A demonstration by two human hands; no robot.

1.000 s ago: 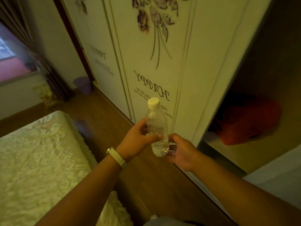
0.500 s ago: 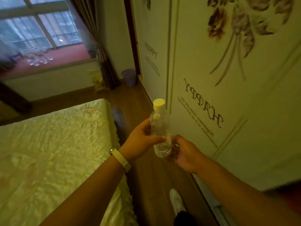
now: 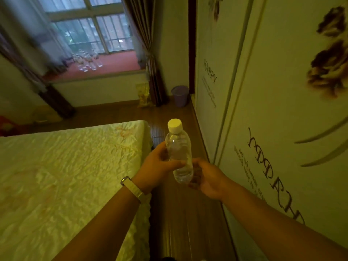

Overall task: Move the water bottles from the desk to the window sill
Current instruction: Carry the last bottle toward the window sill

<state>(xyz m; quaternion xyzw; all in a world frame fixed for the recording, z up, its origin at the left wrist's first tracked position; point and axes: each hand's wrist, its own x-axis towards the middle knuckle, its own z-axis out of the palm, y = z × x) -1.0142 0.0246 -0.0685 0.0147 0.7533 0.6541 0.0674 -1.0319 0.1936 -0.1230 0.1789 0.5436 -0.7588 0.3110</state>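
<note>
Head view: the water bottle [image 3: 179,153] is upright in the air, over the floor strip between bed [image 3: 66,176] and wardrobe [image 3: 273,110]. The left hand [image 3: 160,164] is closed around its body; the right hand [image 3: 209,178] cups its base, fingers half curled. A moment ago the window sill [image 3: 113,66] was barely visible — now it lies straight ahead, other bottles [image 3: 87,61] near its middle, so the carry is probably halfway.

The room is dim with a yellow-green cast. Pale daylight enters through the window [image 3: 90,29] far beyond the left grip [image 3: 160,166]. The curtain [image 3: 28,40] there smears with motion blur. Wide-angle bending curves the wardrobe [image 3: 273,91] lines beside the right grip [image 3: 209,178].
</note>
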